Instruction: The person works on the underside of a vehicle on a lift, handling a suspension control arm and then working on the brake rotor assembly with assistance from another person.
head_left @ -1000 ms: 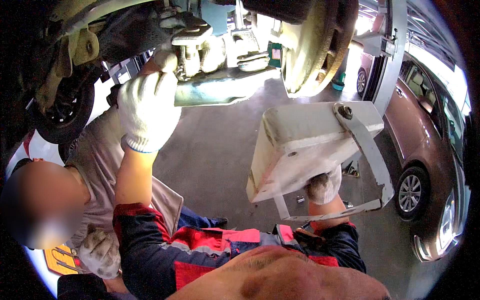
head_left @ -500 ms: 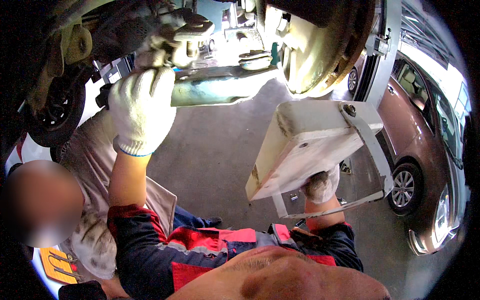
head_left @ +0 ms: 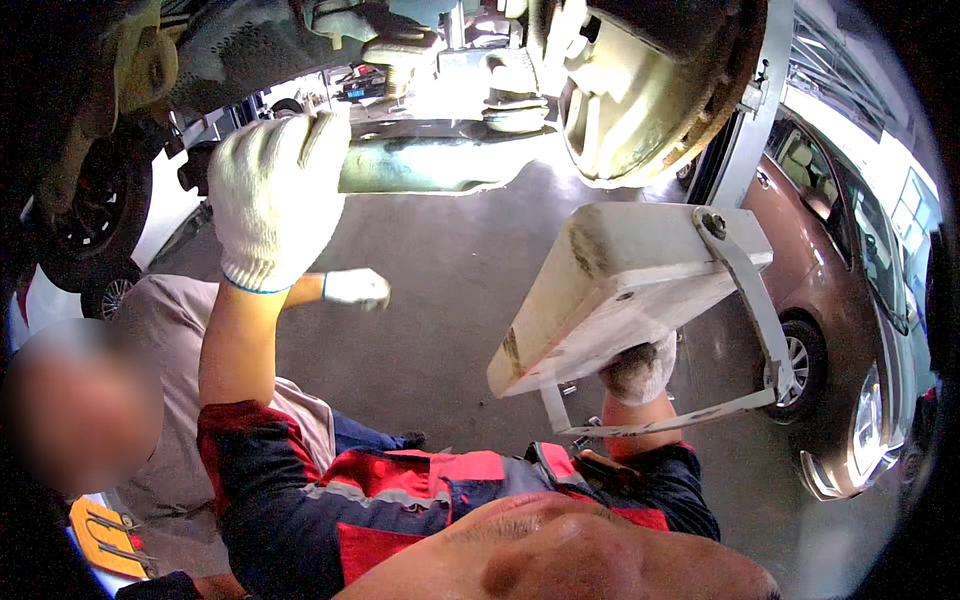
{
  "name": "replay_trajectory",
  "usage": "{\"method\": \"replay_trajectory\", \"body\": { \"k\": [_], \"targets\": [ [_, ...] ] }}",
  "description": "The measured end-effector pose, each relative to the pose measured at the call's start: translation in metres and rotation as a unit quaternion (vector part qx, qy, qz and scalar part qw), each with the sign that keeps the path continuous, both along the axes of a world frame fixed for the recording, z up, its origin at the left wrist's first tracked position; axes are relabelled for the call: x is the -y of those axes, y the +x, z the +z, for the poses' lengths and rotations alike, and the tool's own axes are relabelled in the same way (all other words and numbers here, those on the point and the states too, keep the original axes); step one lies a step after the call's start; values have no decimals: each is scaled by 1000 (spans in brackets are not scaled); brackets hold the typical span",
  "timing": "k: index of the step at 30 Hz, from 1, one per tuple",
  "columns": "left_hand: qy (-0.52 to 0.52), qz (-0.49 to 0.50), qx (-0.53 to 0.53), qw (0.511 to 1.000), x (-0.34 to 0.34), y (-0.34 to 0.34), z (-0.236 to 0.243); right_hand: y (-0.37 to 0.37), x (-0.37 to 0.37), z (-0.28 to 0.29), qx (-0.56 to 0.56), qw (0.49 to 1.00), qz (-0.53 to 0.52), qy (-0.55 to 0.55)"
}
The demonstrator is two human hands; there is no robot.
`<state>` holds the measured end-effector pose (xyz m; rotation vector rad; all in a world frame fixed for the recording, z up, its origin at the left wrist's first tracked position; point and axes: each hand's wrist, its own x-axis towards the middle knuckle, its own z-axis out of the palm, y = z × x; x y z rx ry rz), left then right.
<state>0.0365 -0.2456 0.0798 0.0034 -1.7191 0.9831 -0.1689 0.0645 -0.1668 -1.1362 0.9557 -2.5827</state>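
Note:
My left hand [head_left: 275,195], in a white knit glove, is closed with its fingers wrapped over the end of a metal suspension arm [head_left: 430,165] under a raised vehicle. To the right, my right hand [head_left: 640,372], in a soiled glove, is up against the underside of a boxy white work lamp [head_left: 660,290] with a bent metal bracket [head_left: 750,285]. The lamp is tilted and held up from below; its far side is hidden. Bright light falls on the suspension arm, a rubber bushing [head_left: 515,113] and the round brake shield [head_left: 630,100].
A co-worker [head_left: 170,380] stands close at my left, one gloved hand [head_left: 357,288] extended beyond my forearm. An orange tool tray [head_left: 108,540] lies at the lower left. A brown car [head_left: 830,240] and a grey lift post [head_left: 755,150] stand at right.
The co-worker's gloved hand has come into view past my left forearm. Another gloved hand at lower left is gone from sight. My hands keep their hold while the view shifts slightly.

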Motion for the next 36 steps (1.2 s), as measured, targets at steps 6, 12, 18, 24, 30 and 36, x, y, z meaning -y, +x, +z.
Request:
{"method": "replay_trajectory", "body": {
  "k": [6,12,18,24,30,36],
  "targets": [
    [11,-14,4,1000,-1,0,-2,28,4,41,-108,994,-17,7],
    [29,-27,27,999,8,-1,-6,33,0,52,-99,992,64,-46],
    [3,-28,22,999,14,1,-1,47,9,69,-84,990,81,-83],
    [10,-31,19,999,14,-2,-5,34,11,47,84,994,-50,-47],
    [-10,-56,14,998,23,1,5,55,16,78,-155,976,87,-125],
    [14,-56,19,998,16,0,-4,56,19,71,-45,993,45,-98]
  ]
}}
